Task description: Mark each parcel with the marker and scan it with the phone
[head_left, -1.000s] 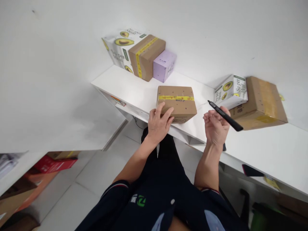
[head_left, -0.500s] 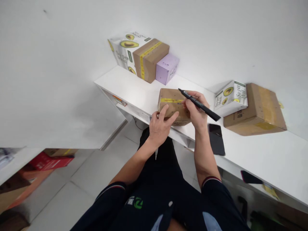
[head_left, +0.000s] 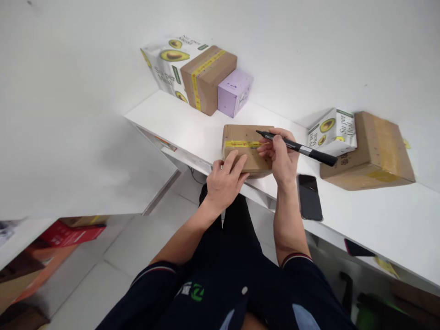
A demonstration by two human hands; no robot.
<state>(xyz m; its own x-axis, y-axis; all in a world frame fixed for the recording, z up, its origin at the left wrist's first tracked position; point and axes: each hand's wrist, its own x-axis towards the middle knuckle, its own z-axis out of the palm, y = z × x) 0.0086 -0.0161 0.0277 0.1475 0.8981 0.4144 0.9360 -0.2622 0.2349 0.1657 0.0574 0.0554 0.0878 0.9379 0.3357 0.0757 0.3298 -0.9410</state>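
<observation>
Cardboard box [head_left: 240, 133] first: it sits on the white counter [head_left: 350, 213] at the edge nearest the person, a strip of yellow printed tape across its top. Closest of all is the person's dark shirt [head_left: 220, 293], with a green and white logo on the chest. The left hand [head_left: 225, 183] is open and laid on the box, fingers spread over the near part of its top and side. The right hand [head_left: 283, 158] grips a black marker [head_left: 309, 152] between thumb and fingers, its other fingers curled over the box's right part; I can't tell whether they touch the cardboard. The marker slants across, its narrow end above the box top and its thick end out to the right.

Just beside the right forearm, a dark phone [head_left: 310, 197] lies flat on the counter. Further along to the right, a small avocado-print box [head_left: 332, 133] stands against a large brown carton [head_left: 374, 153] with wide tape across it.

Beyond the box, toward the wall [head_left: 282, 55], three more stand in a touching row. Nearest the middle is a lilac box [head_left: 228, 98], then a brown box with yellow tape [head_left: 208, 80], then a big white avocado-print package [head_left: 172, 68] at the counter's left end.
</observation>
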